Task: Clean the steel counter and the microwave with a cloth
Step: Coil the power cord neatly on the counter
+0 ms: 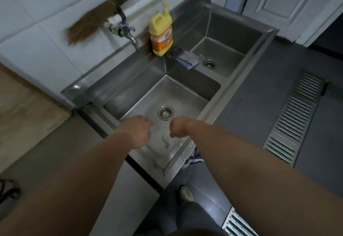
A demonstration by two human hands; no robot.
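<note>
Hands [138, 131] [178, 127] hover over the sink [241, 79], grips loosely curled, empty; next move: fetching the cloth [187, 59] on the divider

On my feed the double sink [239, 79] is dull grey steel, speckled with pale water drops near its front rim. The soap bottle [161, 35] is yellow with an orange label and a yellow pump top. Beside it I see a cloth [187, 58] in blue-grey with a fine check, next to a black scrubber [174, 51]. The broom [87, 26] on the wall is brown, darker at its bound end. The wall tiles [37, 13] are white, the floor [269, 87] dark grey, the floor grate [295, 117] silver with dark slots. The board [24, 117] at left is pale tan wood grain. The door [289, 3] is white.
</note>
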